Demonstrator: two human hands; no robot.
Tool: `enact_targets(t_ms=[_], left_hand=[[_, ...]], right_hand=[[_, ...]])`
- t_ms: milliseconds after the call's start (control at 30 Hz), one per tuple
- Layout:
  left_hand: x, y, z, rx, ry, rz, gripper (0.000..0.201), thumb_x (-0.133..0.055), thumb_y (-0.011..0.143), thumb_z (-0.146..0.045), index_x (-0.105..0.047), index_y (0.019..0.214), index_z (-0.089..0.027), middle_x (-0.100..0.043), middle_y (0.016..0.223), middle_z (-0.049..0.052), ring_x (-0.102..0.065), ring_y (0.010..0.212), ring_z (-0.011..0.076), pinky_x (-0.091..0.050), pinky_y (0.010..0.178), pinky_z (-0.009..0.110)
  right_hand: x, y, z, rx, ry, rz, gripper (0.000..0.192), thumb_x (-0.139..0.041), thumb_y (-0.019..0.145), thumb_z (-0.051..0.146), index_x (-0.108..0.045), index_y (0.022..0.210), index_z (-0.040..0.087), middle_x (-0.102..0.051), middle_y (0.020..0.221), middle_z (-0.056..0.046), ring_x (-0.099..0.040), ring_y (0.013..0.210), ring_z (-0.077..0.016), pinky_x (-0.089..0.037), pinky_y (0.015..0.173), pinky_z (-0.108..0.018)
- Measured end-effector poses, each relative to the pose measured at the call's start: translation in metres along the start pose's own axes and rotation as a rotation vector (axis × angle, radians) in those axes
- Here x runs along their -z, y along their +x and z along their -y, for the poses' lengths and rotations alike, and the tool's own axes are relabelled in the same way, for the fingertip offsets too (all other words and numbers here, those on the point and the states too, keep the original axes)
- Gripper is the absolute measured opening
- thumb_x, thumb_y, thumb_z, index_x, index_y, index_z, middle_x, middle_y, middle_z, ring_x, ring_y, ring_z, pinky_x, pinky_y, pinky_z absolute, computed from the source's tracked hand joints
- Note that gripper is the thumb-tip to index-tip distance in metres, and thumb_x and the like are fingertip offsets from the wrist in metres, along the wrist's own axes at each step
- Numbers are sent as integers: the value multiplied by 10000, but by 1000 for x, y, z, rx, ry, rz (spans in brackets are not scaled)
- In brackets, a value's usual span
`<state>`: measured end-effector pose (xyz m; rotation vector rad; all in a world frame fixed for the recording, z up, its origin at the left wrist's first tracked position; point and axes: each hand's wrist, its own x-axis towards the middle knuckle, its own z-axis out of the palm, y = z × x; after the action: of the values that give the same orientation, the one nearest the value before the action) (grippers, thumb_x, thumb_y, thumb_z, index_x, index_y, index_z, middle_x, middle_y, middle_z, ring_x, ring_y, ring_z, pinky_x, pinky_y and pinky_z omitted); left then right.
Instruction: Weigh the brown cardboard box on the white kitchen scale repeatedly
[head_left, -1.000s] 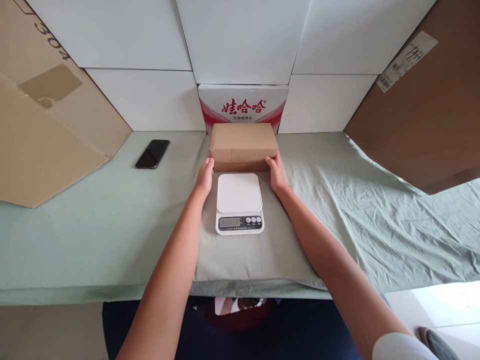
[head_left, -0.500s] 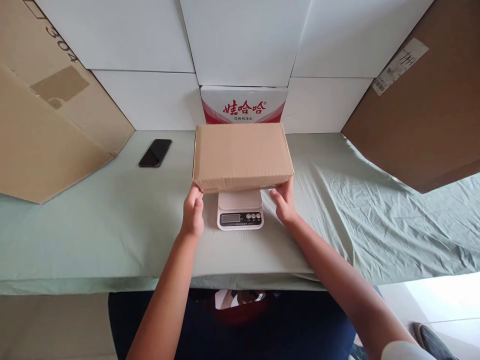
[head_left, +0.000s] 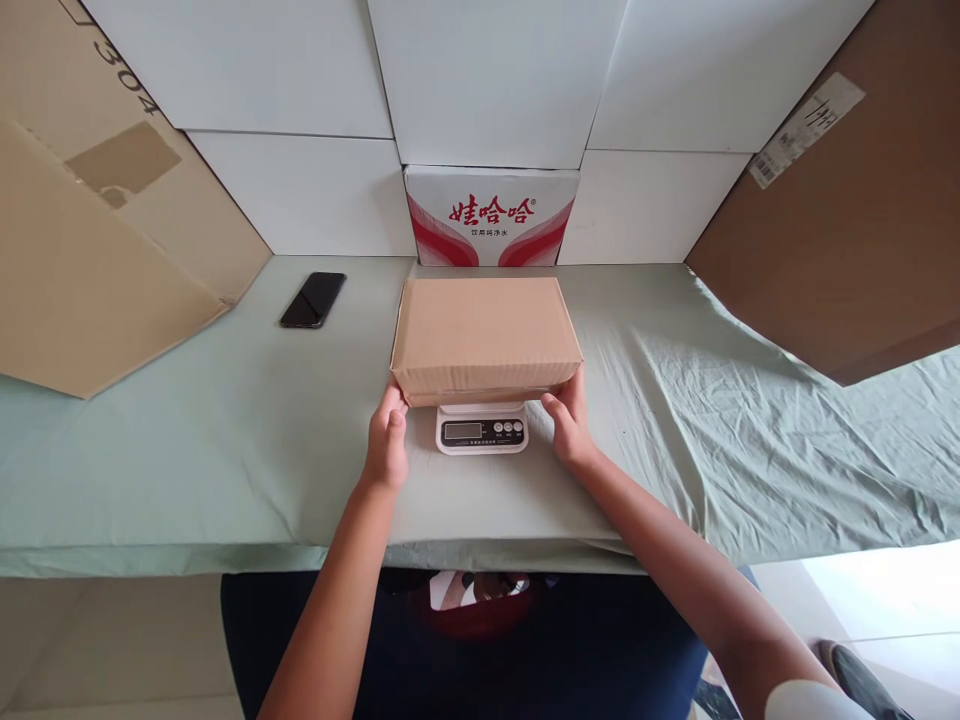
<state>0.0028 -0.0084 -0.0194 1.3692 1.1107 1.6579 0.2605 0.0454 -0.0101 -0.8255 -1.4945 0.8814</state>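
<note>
Presently, the fingertips of the left hand [head_left: 388, 437] press the lower left corner of a closed rectangular brown cardboard box [head_left: 485, 338], and those of the right hand [head_left: 570, 425] press its lower right corner; both hands grasp the box from below and at the sides, thumbs up against the near face. The box sits at frame centre, over the platform of a small white digital kitchen scale [head_left: 481, 428], covering all but the display strip and buttons. Whether its full weight rests on the platform cannot be told, and the display is too small to read. By judgement, placing is nearly done; release of the hands and a reading remain. Both forearms extend from the lower edge of the frame, converging on the box, wrists level and low over the pale green cloth-covered table [head_left: 187, 430]. A black phone [head_left: 313, 299] lies left of centre. A red-and-white printed carton [head_left: 491, 215] stands directly behind the box.
</note>
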Motion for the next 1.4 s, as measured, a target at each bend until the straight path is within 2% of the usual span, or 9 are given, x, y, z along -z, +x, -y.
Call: enact_targets(t_ms=[333,433,533,600,700,900,1067,1200,1400], left_hand=[[0,-2,0,24,6,-15,825,-456,915,-788,-551,1512,-225,-608,1537,164,-486,1512,373,-410,1240,518],[0,0,-3,-5,2,-34,875,-450,890,-829,-520,1545,-253,-527,1622,138,-424,1557,363,-369,1272,501],[5,4,-5,-106,-40,-162,820,-404,908,-833,-485,1570,-355,-379,1729,26,-260,1638,300,-243,1336,459],[9,6,-4,-141,-76,-233,738,-352,940,-811,-496,1551,-423,-348,1742,-44,-212,1654,254,-184,1355,443],[12,8,-2,-122,-90,-225,723,-354,929,-825,-518,1528,-454,-362,1732,-70,-231,1648,242,-201,1352,435],[4,6,-4,-42,-63,-172,897,-373,858,-902,-497,1564,-363,-341,1746,20,-251,1640,303,-275,1320,450],[2,6,-5,-30,-65,-149,898,-376,856,-901,-494,1564,-363,-354,1740,35,-269,1633,314,-300,1306,453],[-1,4,-2,-6,-36,-94,893,-376,866,-885,-523,1544,-324,-461,1680,79,-372,1590,329,-350,1278,460],[-6,7,-8,6,17,-31,930,-382,847,-904,-579,1478,-249,-605,1534,153,-507,1491,368,-446,1206,487]], right_hand=[[-3,-5,2,-14,-3,-10,751,-591,922,599,-320,1589,385,-362,1690,-47,-424,1504,-347,-418,1215,-596],[0,-3,2,4,-15,-39,739,-584,916,600,-338,1582,395,-397,1667,-49,-426,1515,-352,-391,1235,-626],[12,6,0,57,-23,-249,710,-543,914,613,-331,1570,446,-392,1653,-19,-363,1580,-348,-268,1297,-660],[23,14,-3,41,-6,-425,670,-499,923,591,-323,1560,479,-394,1634,-10,-355,1594,-343,-225,1302,-677],[31,22,-9,-62,50,-529,648,-461,915,559,-355,1546,455,-431,1593,-35,-425,1555,-349,-252,1278,-697],[20,17,-12,-111,152,-372,674,-570,868,596,-459,1496,379,-503,1578,-65,-466,1523,-363,-287,1278,-676],[15,11,-8,-47,148,-233,695,-573,891,614,-417,1533,398,-451,1643,-57,-434,1548,-363,-282,1288,-672],[7,5,3,-39,69,-160,703,-531,913,651,-378,1554,404,-444,1655,-48,-426,1541,-359,-352,1257,-658],[-9,3,20,-94,31,-140,543,-488,931,519,-494,1446,349,-641,1386,-72,-580,1292,-328,-504,1124,-559]])
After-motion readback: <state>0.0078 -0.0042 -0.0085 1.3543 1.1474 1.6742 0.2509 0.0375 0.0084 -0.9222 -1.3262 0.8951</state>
